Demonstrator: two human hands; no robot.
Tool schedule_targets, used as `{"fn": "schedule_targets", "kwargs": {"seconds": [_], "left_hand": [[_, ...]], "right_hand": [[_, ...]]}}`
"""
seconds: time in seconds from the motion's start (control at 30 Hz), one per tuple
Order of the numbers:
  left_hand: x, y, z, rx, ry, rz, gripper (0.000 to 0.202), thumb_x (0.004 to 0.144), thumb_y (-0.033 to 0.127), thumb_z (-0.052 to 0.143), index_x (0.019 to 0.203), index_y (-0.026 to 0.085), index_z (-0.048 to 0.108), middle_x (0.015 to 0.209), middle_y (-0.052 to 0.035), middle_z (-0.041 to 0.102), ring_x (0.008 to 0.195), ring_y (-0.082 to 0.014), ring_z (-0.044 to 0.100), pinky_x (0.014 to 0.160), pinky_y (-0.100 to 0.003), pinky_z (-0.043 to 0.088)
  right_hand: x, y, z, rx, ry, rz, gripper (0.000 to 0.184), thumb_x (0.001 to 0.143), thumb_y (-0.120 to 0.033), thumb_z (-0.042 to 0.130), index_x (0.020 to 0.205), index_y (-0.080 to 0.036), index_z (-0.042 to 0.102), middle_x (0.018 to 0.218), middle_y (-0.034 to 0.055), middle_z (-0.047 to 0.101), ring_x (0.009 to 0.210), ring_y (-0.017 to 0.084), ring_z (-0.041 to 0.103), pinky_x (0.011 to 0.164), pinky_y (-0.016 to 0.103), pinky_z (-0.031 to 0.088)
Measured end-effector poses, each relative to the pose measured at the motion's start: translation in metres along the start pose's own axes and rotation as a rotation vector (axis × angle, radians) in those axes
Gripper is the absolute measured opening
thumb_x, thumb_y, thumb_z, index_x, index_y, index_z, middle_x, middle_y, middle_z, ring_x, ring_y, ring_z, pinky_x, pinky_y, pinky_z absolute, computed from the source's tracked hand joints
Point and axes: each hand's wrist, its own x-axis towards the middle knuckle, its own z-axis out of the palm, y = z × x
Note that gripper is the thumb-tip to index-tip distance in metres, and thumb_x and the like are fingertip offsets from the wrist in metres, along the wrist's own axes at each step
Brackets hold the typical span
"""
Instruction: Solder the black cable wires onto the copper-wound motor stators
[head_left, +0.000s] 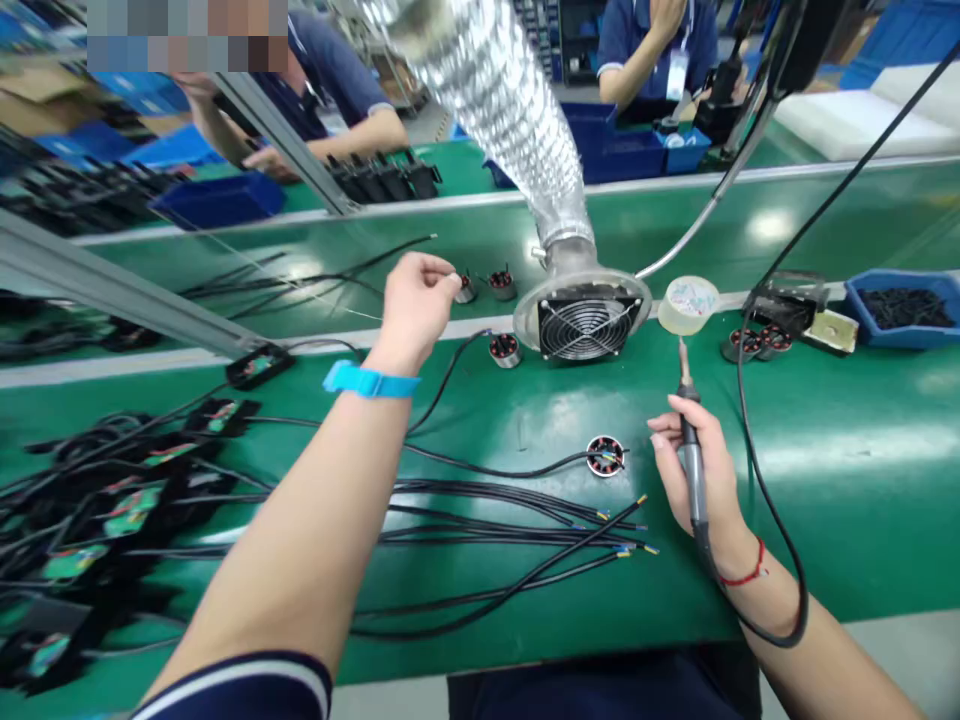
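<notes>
My right hand [705,470] is wrapped round a soldering iron [691,455], its tip pointing up and away, just below a round translucent tub [688,305]. My left hand [420,305], with a blue wrist strap, is raised over the far side of the bench, thumb and fingers pinched together. Whatever is in that pinch is hidden. Close beside its fingertips stands a small motor stator [465,288], with another stator [501,284] to its right. A thin pale wire [300,290] runs towards that hand. Between my hands a stator [605,456] lies with a black cable's coloured wire ends on it.
Several black cables [510,535] cross the green bench [847,480]; circuit boards in black housings [135,510] lie left. A fume fan [587,328] hangs from a foil duct [517,100]. At right is a blue bin [904,310]. Two people sit opposite.
</notes>
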Motion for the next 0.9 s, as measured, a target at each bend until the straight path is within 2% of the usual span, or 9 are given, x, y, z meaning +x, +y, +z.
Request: {"fn": "schedule_targets", "kwargs": {"seconds": [0.03,0.1,0.2,0.4,0.63,0.77,0.9], "left_hand": [[0.020,-0.010,0.002,0.098,0.015,-0.046,0.014,0.093,0.028,0.061,0.099,0.015,0.061,0.091,-0.0016,0.062,0.080,-0.0108,0.056,0.075,-0.029,0.049],[0.047,-0.026,0.010,0.259,-0.034,-0.106,0.020,0.091,0.030,0.067,0.099,0.012,0.064,0.101,-0.0058,0.065,0.095,-0.0168,0.061,0.088,-0.037,0.052],[0.063,-0.044,0.021,0.421,-0.153,-0.161,0.029,0.094,0.036,0.064,0.114,0.014,0.064,0.116,-0.0083,0.066,0.103,-0.0211,0.064,0.091,-0.043,0.055],[0.065,-0.071,0.025,0.554,-0.206,-0.195,0.035,0.095,0.034,0.063,0.124,0.015,0.060,0.120,-0.0093,0.065,0.105,-0.0222,0.065,0.092,-0.044,0.056],[0.046,-0.067,0.034,0.500,-0.237,-0.135,0.036,0.096,0.034,0.062,0.127,0.015,0.059,0.121,-0.0095,0.065,0.107,-0.0223,0.065,0.094,-0.045,0.056],[0.039,-0.065,0.041,0.508,-0.188,-0.182,0.041,0.096,0.034,0.062,0.132,0.016,0.056,0.128,-0.0110,0.062,0.113,-0.0243,0.063,0.096,-0.047,0.055],[0.043,-0.065,0.047,0.505,-0.125,-0.263,0.041,0.095,0.036,0.062,0.131,0.016,0.056,0.129,-0.0114,0.061,0.111,-0.0241,0.063,0.094,-0.047,0.056]], "right_hand": [[0.000,0.003,0.001,-0.031,0.001,-0.033,0.039,0.094,-0.018,0.054,0.132,-0.023,0.050,0.100,0.0057,0.069,0.082,0.016,0.070,0.076,0.032,0.060],[0.000,0.009,0.004,-0.086,0.001,-0.102,0.039,0.095,-0.017,0.052,0.133,-0.023,0.050,0.099,0.0055,0.069,0.080,0.016,0.070,0.078,0.031,0.061],[0.004,0.017,0.005,-0.146,0.015,-0.172,0.037,0.096,-0.016,0.051,0.132,-0.022,0.051,0.097,0.0044,0.070,0.082,0.015,0.070,0.080,0.030,0.061],[0.010,0.023,0.003,-0.202,0.074,-0.188,0.034,0.097,-0.017,0.049,0.130,-0.022,0.053,0.094,0.0026,0.070,0.083,0.015,0.071,0.079,0.026,0.061],[0.006,0.017,0.005,-0.182,0.037,-0.207,0.033,0.097,-0.016,0.047,0.129,-0.023,0.054,0.094,0.0028,0.070,0.084,0.015,0.071,0.076,0.025,0.060],[0.006,0.015,0.004,-0.180,0.035,-0.211,0.034,0.097,-0.016,0.047,0.130,-0.023,0.053,0.094,0.0036,0.070,0.084,0.016,0.072,0.076,0.027,0.061],[0.007,0.014,0.003,-0.189,0.039,-0.207,0.033,0.097,-0.016,0.048,0.128,-0.024,0.054,0.092,0.0035,0.071,0.081,0.017,0.073,0.072,0.028,0.062]]}}
